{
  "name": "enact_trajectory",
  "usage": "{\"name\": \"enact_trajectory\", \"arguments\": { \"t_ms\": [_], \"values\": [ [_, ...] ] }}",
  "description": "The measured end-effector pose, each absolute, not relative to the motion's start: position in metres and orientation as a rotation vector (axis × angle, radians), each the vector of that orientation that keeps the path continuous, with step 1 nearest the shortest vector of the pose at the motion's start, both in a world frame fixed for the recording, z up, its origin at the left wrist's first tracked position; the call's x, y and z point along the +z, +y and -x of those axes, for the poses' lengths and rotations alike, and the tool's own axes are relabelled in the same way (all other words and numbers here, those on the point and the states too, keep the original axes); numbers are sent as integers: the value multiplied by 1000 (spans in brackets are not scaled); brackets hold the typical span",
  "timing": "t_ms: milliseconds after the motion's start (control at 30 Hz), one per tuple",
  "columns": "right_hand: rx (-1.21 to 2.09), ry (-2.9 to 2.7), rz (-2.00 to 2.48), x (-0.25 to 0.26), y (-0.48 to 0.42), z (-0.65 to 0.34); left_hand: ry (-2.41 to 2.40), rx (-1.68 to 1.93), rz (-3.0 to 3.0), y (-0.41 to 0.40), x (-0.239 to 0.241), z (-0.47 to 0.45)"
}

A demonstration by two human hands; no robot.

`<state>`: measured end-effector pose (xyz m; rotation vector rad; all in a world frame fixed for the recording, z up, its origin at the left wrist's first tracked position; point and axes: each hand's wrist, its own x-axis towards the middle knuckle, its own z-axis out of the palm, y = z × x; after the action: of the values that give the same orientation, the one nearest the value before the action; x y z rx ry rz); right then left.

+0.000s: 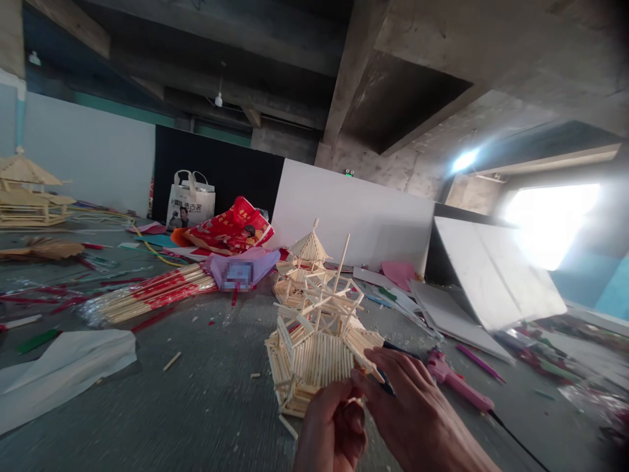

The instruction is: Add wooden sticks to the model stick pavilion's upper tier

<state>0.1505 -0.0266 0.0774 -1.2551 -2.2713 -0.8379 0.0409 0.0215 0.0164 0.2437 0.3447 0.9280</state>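
A half-built model pavilion of thin wooden sticks (319, 347) stands on the grey surface in front of me. My left hand (331, 426) grips its near lower edge with curled fingers. My right hand (413, 410) rests against the model's right roof panel and seems to hold a dark thin tool between the fingers. A smaller finished stick pavilion (302, 265) stands just behind the model.
A bundle of red-wrapped sticks (147, 295) lies to the left, a white sheet (59, 370) nearer me. A pink glue gun (459, 380) with a black cord lies at the right. White boards (491, 275) lean at the back right. Another stick pavilion (27, 190) stands far left.
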Motion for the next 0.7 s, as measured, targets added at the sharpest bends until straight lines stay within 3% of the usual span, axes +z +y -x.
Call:
{"name": "enact_trajectory", "arguments": {
  "t_ms": [700],
  "values": [
    [-744,-2290,1204,82,-28,-148,338,928,-192,21,19,-43]
  ]
}}
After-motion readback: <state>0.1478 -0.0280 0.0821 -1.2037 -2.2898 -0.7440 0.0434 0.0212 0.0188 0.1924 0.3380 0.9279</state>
